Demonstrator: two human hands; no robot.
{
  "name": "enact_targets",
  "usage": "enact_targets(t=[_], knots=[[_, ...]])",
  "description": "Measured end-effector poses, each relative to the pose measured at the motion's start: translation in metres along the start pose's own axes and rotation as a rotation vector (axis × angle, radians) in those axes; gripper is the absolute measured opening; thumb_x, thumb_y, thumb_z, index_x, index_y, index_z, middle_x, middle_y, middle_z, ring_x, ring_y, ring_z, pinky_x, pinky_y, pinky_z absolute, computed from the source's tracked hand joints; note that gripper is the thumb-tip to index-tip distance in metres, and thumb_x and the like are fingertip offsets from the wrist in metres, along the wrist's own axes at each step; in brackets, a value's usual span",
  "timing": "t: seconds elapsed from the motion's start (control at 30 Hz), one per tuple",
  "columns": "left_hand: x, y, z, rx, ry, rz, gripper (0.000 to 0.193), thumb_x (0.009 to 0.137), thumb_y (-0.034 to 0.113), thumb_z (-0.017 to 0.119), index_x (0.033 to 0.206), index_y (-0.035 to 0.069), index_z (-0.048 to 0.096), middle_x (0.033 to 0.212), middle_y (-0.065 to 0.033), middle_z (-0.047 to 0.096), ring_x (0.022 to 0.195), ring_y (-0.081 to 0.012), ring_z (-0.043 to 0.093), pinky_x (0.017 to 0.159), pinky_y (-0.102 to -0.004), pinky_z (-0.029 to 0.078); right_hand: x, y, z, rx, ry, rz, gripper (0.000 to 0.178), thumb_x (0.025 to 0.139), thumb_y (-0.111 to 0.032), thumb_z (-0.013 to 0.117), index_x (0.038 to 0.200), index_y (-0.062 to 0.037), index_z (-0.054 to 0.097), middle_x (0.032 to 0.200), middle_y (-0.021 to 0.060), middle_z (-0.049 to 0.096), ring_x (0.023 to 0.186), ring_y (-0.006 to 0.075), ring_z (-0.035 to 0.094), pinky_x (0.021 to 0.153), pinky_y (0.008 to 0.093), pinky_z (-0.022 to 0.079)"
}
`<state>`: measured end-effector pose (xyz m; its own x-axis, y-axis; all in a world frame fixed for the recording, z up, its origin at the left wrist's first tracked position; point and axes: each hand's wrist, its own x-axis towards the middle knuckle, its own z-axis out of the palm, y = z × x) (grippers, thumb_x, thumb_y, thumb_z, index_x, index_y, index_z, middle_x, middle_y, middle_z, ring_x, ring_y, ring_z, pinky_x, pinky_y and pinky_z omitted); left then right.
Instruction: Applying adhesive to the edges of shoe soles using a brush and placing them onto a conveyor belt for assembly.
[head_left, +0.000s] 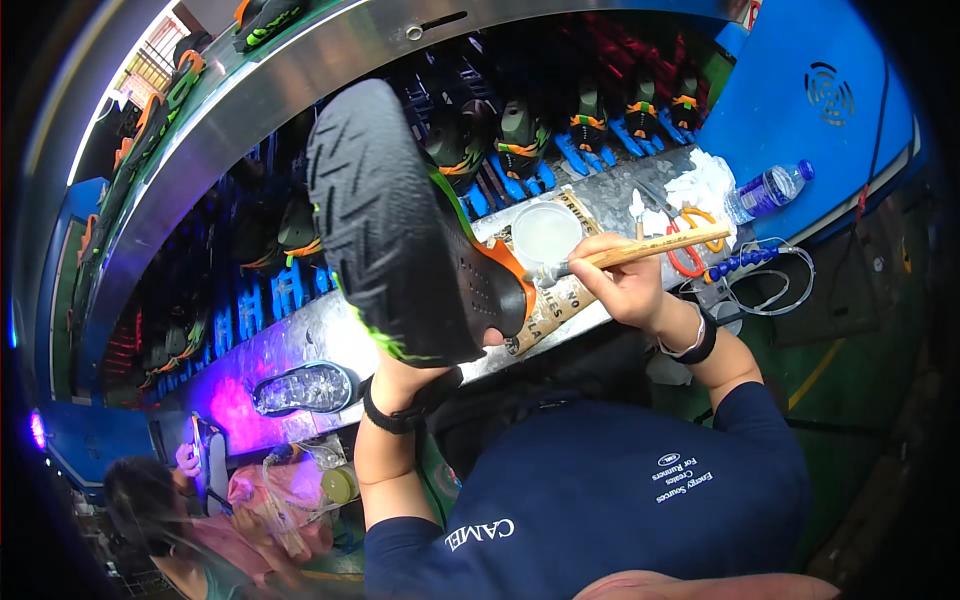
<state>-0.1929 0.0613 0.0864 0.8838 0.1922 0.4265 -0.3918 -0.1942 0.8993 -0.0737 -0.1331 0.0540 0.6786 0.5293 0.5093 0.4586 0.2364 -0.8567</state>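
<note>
Left hand [400, 375], mostly hidden, grips a black-soled shoe [400, 220] sole-up over the metal bench [300, 335], while right hand [625, 285] closes on a wooden-handled brush [640, 252], bristles near the shoe's heel, beside a round dish [546, 234].

- Shoe [400, 220]: held sole-up in the centre of the frame, toe tilted toward the upper left; black ridged tread, green trim along the sole edge, orange patch at the heel.
- Brush [640, 252]: wooden handle lying almost level, right of centre; its tip touches the shoe's heel.
</note>
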Motion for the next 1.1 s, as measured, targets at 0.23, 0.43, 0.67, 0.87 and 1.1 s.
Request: enact_targets(t=[0.23,0.43,0.67,0.87,1.1], knots=[[0.006,-0.006,-0.012,0.393,-0.045,0.161,0.052,0.054,0.016,0.079,0.098,0.0,0.057,0.094,-0.0083,0.059,0.085,-0.0197,0.057,0.075,-0.0307,0.045,-0.009,-0.013,0.003,-0.032,-0.117,-0.033,0.006,0.075,0.0,0.058,0.08,-0.0001,0.055,0.069,0.0028,0.053,0.053,0.0045,0.044,0.046,0.0181,0.033],[0.016,-0.008,-0.008,0.034,0.017,0.074,0.045,0.059,0.015,0.077,0.094,-0.003,0.055,0.087,-0.0077,0.06,0.079,-0.0149,0.058,0.071,-0.0265,0.045,-0.004,-0.004,0.0,0.066,-0.056,0.015,0.005,0.075,0.0,0.057,0.079,-0.0001,0.055,0.069,0.002,0.053,0.054,0.0037,0.044,0.046,0.0178,0.033],[0.019,-0.027,-0.011,-0.296,0.027,-0.218,0.053,0.066,0.027,0.072,0.104,-0.003,0.049,0.095,-0.0072,0.056,0.088,-0.014,0.052,0.079,-0.0277,0.041,0.012,-0.001,-0.007,-0.06,-0.165,0.005,0.008,0.075,0.002,0.056,0.082,0.0014,0.055,0.075,0.0066,0.056,0.062,0.0083,0.05,0.054,0.0204,0.039],[0.018,-0.032,-0.012,-0.311,0.027,-0.271,0.056,0.067,0.032,0.071,0.106,-0.002,0.048,0.097,-0.0072,0.055,0.09,-0.014,0.051,0.081,-0.0276,0.039,0.014,-0.007,-0.004,-0.043,-0.063,-0.034,0.009,0.074,0.002,0.057,0.083,0.0021,0.056,0.078,0.0077,0.057,0.062,0.0086,0.051,0.053,0.0203,0.04],[0.015,-0.029,-0.008,-0.38,-0.008,-0.306,0.058,0.068,0.031,0.07,0.109,-0.003,0.046,0.098,-0.0084,0.055,0.091,-0.0152,0.051,0.081,-0.0286,0.04,0.011,-0.012,0.005,-0.128,-0.192,-0.123,0.005,0.071,0.001,0.058,0.076,0.0017,0.057,0.064,0.0065,0.056,0.052,0.0096,0.052,0.047,0.0216,0.04]])
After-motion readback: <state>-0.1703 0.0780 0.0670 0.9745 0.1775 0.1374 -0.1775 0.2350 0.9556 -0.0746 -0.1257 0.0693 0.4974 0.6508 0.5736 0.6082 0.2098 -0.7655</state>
